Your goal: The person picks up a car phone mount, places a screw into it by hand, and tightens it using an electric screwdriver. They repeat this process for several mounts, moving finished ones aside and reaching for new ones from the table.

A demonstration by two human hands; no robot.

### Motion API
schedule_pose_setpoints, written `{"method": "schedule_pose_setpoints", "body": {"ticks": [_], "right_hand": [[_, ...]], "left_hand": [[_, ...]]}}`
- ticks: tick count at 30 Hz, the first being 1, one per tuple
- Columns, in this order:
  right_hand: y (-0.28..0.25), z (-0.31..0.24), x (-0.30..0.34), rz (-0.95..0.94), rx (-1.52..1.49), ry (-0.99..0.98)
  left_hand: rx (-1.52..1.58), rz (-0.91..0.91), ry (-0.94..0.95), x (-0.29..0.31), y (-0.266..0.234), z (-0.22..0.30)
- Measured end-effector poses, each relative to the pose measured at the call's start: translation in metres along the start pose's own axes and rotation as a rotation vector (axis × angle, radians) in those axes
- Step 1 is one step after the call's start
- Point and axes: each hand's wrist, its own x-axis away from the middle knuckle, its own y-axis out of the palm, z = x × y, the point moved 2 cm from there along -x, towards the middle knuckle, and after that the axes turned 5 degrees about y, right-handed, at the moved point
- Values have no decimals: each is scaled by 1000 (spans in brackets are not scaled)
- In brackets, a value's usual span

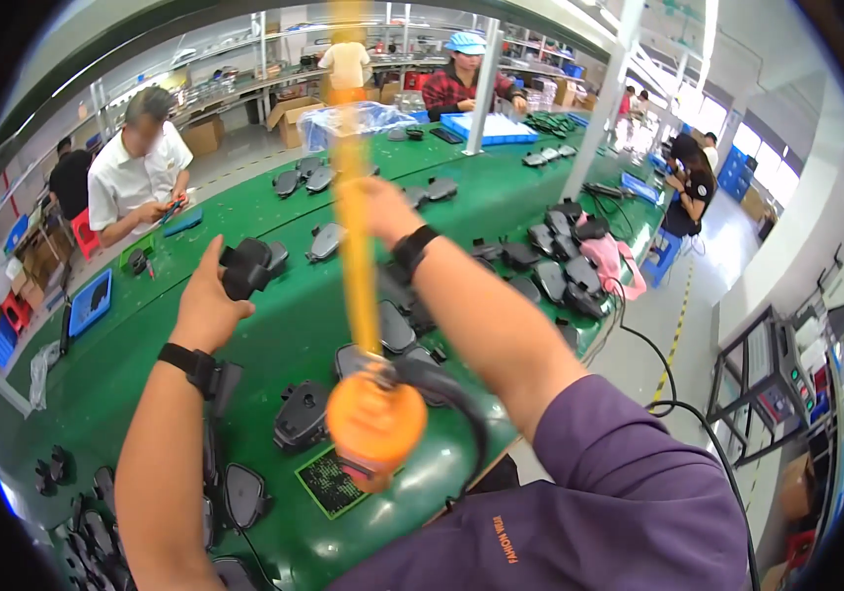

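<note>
My left hand point(207, 307) reaches over the green table, thumb and fingers around a black plastic device point(246, 268) with projecting tabs. Right beside that piece is another dark rounded part point(274, 258). My right hand point(380, 209) is stretched farther across the table, its fingers partly covered by a blurred yellow hanging cord point(355, 227). A grey rounded device point(325, 242) lies near it. From the cord hangs a round orange fixture point(376, 426) with a black cable, in front of me. Below my hands sits a grey-black device point(302, 414).
Many dark devices point(565, 258) crowd the table's right side, and more are piled at lower left point(92, 537). A black patterned pad with a green rim point(331, 483) lies near me. Co-workers sit across the table and at right. A grey post point(604, 108) rises from the table; black cables point(673, 379) hang at right.
</note>
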Motion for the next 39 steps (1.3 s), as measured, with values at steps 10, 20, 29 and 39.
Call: {"method": "schedule_pose_setpoints", "body": {"ticks": [10,20,29,39], "right_hand": [[77,-41,168,189,64,-179],[-82,-30,265,-155,149,65],[-80,-10,287,-348,529,235],[-82,-15,277,-317,911,-183]], "left_hand": [[194,20,374,91,51,81],[165,-87,-29,188,-9,80],[467,-127,-256,250,-5,88],[263,-89,-246,276,-5,81]]}}
